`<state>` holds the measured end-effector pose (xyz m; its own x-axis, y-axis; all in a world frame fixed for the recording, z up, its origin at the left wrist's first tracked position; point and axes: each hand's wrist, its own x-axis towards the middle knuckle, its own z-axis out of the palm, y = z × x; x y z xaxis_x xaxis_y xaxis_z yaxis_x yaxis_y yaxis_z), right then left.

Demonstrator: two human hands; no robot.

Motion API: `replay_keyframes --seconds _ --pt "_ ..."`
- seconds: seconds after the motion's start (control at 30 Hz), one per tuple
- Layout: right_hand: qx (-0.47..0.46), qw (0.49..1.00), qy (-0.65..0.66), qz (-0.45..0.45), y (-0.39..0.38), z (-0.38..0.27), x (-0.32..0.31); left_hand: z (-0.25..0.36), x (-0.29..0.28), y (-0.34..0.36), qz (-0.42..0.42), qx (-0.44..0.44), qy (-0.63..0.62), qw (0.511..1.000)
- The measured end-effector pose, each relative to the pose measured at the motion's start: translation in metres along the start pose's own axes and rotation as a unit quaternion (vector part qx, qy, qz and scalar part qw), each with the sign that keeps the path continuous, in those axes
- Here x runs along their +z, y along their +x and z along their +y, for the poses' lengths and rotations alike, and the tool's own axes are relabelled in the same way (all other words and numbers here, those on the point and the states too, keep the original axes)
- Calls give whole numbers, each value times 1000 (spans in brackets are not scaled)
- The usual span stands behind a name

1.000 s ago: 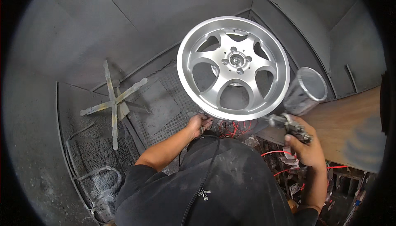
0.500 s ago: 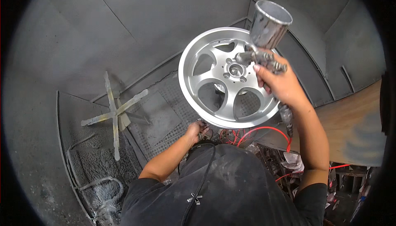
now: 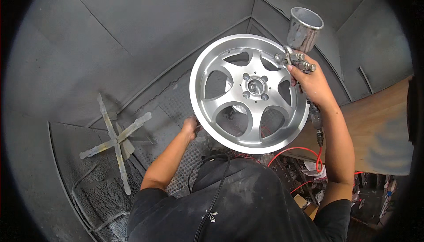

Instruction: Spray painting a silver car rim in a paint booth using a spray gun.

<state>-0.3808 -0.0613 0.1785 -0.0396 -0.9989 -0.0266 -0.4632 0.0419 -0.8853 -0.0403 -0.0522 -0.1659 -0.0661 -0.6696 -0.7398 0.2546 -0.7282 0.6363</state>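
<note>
A silver alloy wheel rim with broad spokes and a round hub faces up in the middle. My right hand is closed round the handle of a metal paint spray gun. The gun's stained cup stands up above it, and its nozzle points left over the upper right of the rim. By the rim's left edge is my left hand, its fingers curled and partly hidden at the wheel's edge. I cannot make out what they hold.
A cross-shaped stand coated in paint stands at the left. Grey panels wall the far side. A red air hose loops below the gun, beside a wooden board. Clutter lies at lower right.
The spray gun has moved with my right hand from near the hub to the rim's upper right. My left hand has shifted up and left along the rim. The view has shifted slightly.
</note>
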Motion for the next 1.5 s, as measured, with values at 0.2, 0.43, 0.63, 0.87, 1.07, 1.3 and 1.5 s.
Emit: replay_keyframes --seconds 0.2,0.43,0.63,0.87,1.07,1.3,1.5 --pt "50 993 89 -60 -11 -30 17 29 9 -3 -29 10 38 999" --pt "45 988 88 -119 2 -32 31 27 14 -25 -46 23 74 996" --pt "-30 999 17 -10 20 -25 29 -8 9 -34 -50 -4 63 997" --pt "5 999 -27 39 25 -14 4 -39 22 -71 -31 -79 -20 996" --pt "-10 999 -10 43 30 16 -7 -41 23 -76 -60 -118 6 991" --pt "29 996 49 -71 5 -20 24 -20 -3 -28 -52 -36 16 998" --pt "49 966 112 -226 -20 -48 40 -17 22 -54 -43 -37 39 998"
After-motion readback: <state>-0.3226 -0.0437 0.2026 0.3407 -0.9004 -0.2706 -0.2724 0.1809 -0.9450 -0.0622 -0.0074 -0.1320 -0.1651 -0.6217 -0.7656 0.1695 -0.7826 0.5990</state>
